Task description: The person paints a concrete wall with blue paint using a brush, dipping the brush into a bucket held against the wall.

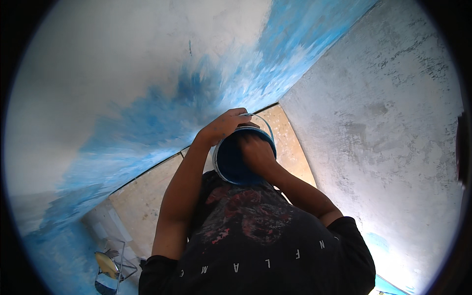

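My left hand (pixel 228 126) grips the upper rim of a paint bucket (pixel 220 166) and holds it tilted in front of my chest. The bucket's inside is dark blue, and its thin handle (pixel 268 125) arches up beyond the rim. My right hand (pixel 256 153) reaches down into the bucket. Shadow and the bucket's inside hide its fingers, so whether they hold anything does not show. Beyond the bucket, the wall (pixel 162 115) carries a broad band of brushed blue paint over white.
A mottled grey wall (pixel 378 113) rises on the right and meets the painted one in a corner. Pale speckled flooring (pixel 290 142) lies below. At the lower left stands a metal-framed chair (pixel 107 264) with a yellowish part.
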The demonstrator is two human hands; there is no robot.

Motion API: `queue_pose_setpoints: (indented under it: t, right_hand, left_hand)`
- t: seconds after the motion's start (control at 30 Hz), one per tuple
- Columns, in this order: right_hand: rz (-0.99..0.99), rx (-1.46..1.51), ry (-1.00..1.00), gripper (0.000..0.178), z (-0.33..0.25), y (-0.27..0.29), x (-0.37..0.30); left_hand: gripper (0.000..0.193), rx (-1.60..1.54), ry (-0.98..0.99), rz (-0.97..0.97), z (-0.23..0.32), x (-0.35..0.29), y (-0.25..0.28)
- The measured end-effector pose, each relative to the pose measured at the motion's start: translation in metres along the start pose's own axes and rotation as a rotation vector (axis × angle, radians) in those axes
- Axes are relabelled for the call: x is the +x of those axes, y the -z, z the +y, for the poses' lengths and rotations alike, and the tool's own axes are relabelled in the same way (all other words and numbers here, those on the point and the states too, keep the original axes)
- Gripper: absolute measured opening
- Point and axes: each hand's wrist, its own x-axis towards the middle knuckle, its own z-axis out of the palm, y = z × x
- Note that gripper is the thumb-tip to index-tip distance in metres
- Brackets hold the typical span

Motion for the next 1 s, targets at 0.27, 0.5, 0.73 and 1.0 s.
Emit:
queue_pose_setpoints:
  t: [0.27, 0.5, 0.73, 1.0]
  right_hand:
    - [-0.184, 0.042, 0.086, 0.013, 0.025, -0.016, -0.003]
    - [-0.540, 0.034, 0.114, 0.014, 0.007, 0.016, 0.008]
    - [-0.625, 0.218, 0.074, 0.019, -0.001, 0.040, 0.012]
    - [-0.095, 0.308, 0.145, 0.019, -0.004, 0.065, -0.001]
  left_hand:
    - [0.070, -0.011, -0.042, -0.022, -0.013, 0.009, 0.005]
    - [0.073, -0.028, -0.044, -0.007, -0.012, 0.008, 0.007]
    - [0.076, -0.054, -0.044, 0.024, -0.014, 0.002, 0.013]
    - [0.065, -0.102, -0.013, 0.093, -0.008, -0.013, 0.020]
